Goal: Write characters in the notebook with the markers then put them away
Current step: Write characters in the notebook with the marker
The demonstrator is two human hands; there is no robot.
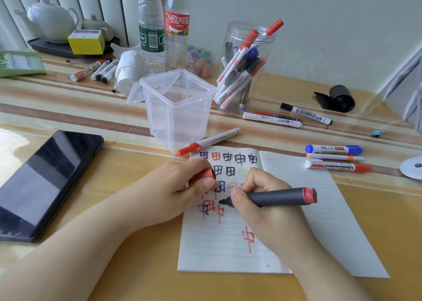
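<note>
An open lined notebook [296,220] lies on the table with several characters in blue, red, black and green on its left page. My right hand [265,200] grips a dark grey marker [278,196] with a red end, its uncapped tip just above the left page. My left hand [182,186] rests at the notebook's left edge and holds the marker's red cap [206,174] between thumb and fingers. A clear square tub [180,111] with its lid hinged open stands just behind the notebook. A clear round jar [246,72] holds several markers.
A red-capped marker [207,142] lies between tub and notebook. Loose markers lie right of the notebook [335,158], near the jar [285,117] and at the back left [96,69]. A black phone [45,182] lies left. Two bottles [164,31], a teapot [50,20] and a black roll [340,98] stand behind.
</note>
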